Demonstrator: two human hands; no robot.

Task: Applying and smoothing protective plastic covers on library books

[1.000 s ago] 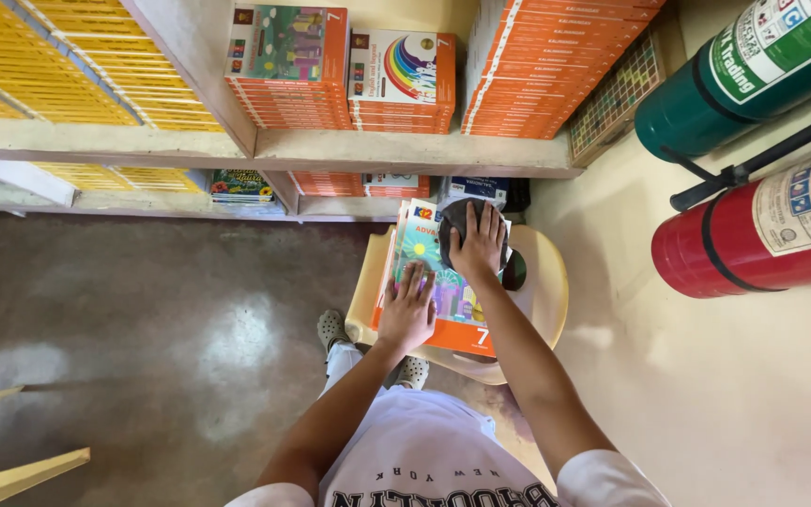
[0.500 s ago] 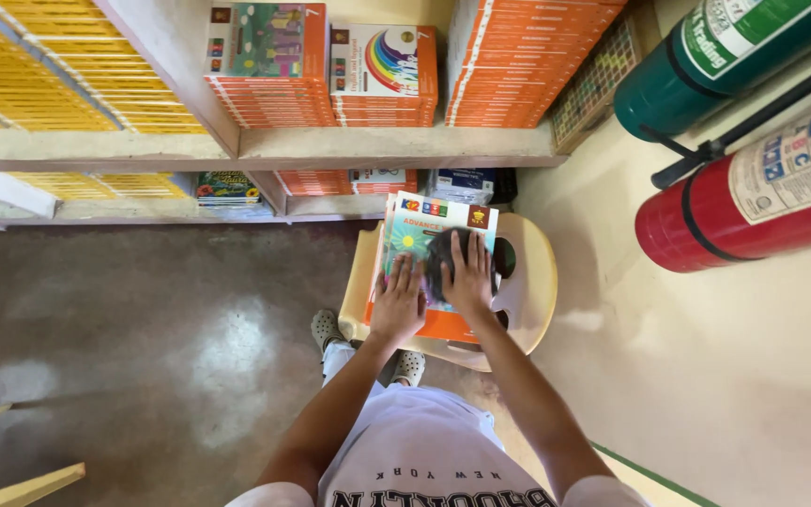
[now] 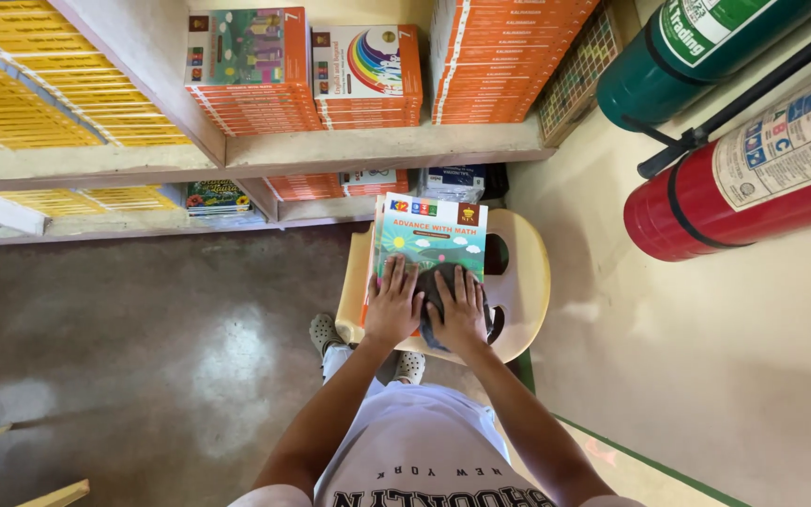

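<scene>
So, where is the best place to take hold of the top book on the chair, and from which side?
Take the top book by its two long side edges, one hand on each, coming from above on the person's near side. It lies flat, cover up, on a stack on the yellow chair, and its edges stand free. The left hand presses the cover; the right hand rests on a dark cloth.

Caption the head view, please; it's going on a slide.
Left hand steadies a colourful book on a yellow chair; right hand presses a dark cloth.

School book storeroom: wooden shelves [image 3: 377, 148] packed with stacked orange textbooks [image 3: 504, 61] and yellow books [image 3: 21, 103], fire extinguishers [image 3: 753, 178] by the wall, bare concrete floor [image 3: 143, 347].
</scene>
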